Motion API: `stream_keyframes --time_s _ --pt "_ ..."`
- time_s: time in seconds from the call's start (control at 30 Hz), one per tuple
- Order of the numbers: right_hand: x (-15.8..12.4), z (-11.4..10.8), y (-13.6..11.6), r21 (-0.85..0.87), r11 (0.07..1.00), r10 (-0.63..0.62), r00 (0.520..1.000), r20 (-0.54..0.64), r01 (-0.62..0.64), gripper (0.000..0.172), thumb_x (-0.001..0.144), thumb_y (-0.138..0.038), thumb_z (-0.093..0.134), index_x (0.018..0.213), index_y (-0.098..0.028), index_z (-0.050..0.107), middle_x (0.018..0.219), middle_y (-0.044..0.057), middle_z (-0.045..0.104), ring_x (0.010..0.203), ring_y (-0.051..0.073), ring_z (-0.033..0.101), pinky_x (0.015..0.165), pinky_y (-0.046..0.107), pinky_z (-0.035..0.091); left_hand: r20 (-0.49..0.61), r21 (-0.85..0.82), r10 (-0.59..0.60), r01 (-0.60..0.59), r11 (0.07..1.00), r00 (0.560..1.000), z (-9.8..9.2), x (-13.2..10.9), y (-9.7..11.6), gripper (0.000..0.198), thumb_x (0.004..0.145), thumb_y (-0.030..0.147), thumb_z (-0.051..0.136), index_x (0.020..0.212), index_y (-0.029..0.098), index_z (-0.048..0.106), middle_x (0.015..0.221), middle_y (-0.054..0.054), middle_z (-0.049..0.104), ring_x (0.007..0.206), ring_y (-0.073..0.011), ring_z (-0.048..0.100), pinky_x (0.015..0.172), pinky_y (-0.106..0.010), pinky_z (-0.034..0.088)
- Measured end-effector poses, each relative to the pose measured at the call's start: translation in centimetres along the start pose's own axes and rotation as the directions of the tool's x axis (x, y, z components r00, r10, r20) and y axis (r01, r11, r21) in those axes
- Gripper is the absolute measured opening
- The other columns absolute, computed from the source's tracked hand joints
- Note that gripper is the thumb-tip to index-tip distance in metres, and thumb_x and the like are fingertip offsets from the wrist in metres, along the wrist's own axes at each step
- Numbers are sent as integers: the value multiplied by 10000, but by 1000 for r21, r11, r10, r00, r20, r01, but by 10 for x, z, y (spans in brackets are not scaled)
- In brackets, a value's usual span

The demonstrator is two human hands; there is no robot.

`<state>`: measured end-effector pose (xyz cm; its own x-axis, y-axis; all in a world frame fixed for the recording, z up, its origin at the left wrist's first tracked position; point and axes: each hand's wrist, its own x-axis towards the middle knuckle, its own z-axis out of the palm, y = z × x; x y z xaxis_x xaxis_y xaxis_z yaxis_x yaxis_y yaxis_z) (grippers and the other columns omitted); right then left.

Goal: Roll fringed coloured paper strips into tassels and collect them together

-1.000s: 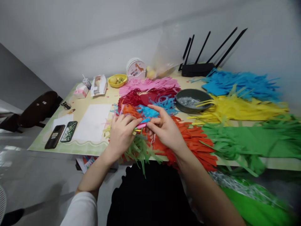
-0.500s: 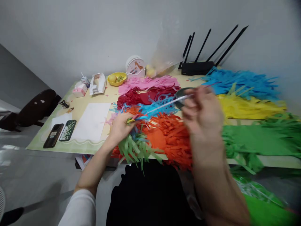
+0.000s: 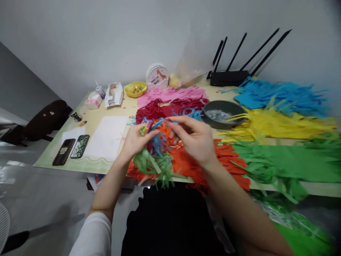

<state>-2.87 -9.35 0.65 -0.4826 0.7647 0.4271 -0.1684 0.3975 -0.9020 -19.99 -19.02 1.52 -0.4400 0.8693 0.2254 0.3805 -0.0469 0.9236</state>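
My left hand (image 3: 137, 138) is closed around the gathered top of a multicoloured tassel of paper strips (image 3: 151, 160). Pink, yellow and blue ends poke up above its thumb, and pale green and blue fringe hangs below. Beside it, my right hand (image 3: 195, 137) pinches a thin strip at the tassel's blue top; most of that strip is hidden by the fingers. Under both hands lies orange fringed paper (image 3: 186, 160). Dark red fringed paper (image 3: 170, 106) and pink fringed paper (image 3: 173, 94) are spread behind.
Right of my hands are a dark bowl (image 3: 226, 122) holding something clear, yellow fringed paper (image 3: 290, 122), green fringed paper (image 3: 290, 160) and blue fringed paper (image 3: 282, 97). A black router (image 3: 229, 78) stands behind. On the left lie white paper (image 3: 106, 137) and two phones (image 3: 80, 146).
My right hand has come back leftward and down to the tassel; before, it held a pale strip stretched out to the right. The bowl shows fully now. My left hand keeps its grip.
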Motion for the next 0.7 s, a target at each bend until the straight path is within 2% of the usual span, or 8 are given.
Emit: stream_keyframes --time_s 0.07,0.17,0.27,0.37,0.53,0.7 --pt "-4 21 1 27 999 37 998 59 -38 232 900 -353 645 1063 -208 724 665 -11 664 532 130 607 530 266 518 101 43 42 -47 998 994 2 -6 5 304 783 402 748 623 157 666 575 20 552 555 -107 456 535 -231 360" --pt "-4 24 1 37 998 55 997 58 -57 181 878 -343 651 979 -204 706 647 -14 659 528 135 606 523 265 521 142 -37 0 5 999 990 0 -11 2 370 819 487 703 675 146 691 596 6 589 549 -109 492 535 -232 398" --pt "-9 17 -2 9 999 44 999 26 -44 184 874 -343 651 987 -205 699 636 -19 648 525 133 592 519 258 500 82 -193 -79 93 977 994 0 -12 -7 379 756 512 764 820 139 767 666 -12 677 582 -122 579 586 -239 478" --pt "-20 17 -6 -62 997 39 999 16 -38 169 886 -329 641 974 -193 691 571 -40 600 485 113 538 495 238 436 -35 -257 -98 86 963 995 1 -13 -11 408 723 471 811 975 152 790 795 -40 750 664 -144 655 658 -253 532" --pt "-32 22 -8 -134 990 63 996 63 -54 147 888 -312 621 864 -176 670 557 -42 579 485 93 497 500 222 385 -128 -184 -64 39 982 990 5 -19 -7 346 739 424 807 964 161 799 806 -40 766 667 -146 672 653 -244 540" --pt "-30 20 -6 -146 987 77 995 67 -67 153 883 -315 610 850 -176 667 524 -54 533 458 89 456 480 222 353 -165 -25 67 -72 997 984 6 -22 -2 234 793 351 767 951 183 802 874 -48 779 767 -180 697 725 -276 547"
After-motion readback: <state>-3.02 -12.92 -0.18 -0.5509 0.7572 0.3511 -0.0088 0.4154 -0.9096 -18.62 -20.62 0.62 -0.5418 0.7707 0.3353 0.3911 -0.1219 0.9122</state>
